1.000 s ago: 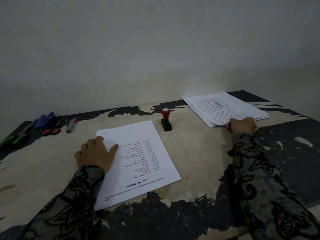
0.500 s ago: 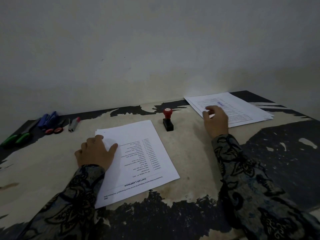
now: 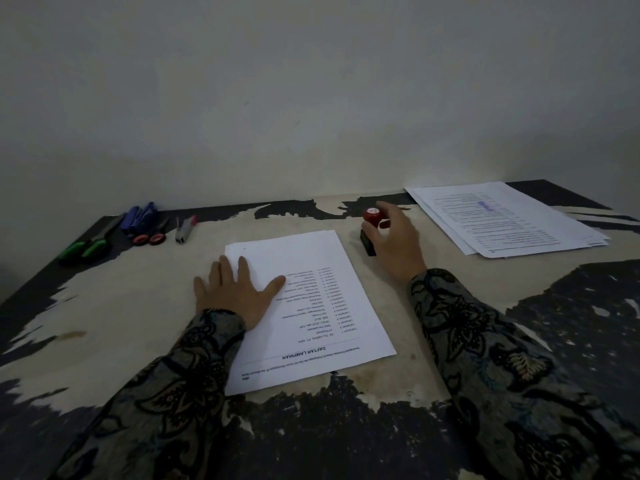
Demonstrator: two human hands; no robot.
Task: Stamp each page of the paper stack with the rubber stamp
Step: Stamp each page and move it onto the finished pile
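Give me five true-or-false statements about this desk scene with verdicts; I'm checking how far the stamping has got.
1. The right hand grips the red knob of the rubber stamp. True.
2. The left hand is lifting the top page of the near paper stack. False: it lies flat on the page with straight fingers.
3. The top sheet of the far paper pile carries a blue stamp mark. True.
4. The stamp is pressed onto the near stack. False: it stands on the table, beside the stack.
5. The green-handled scissors lie right of the far pile. False: they lie at the table's far left.
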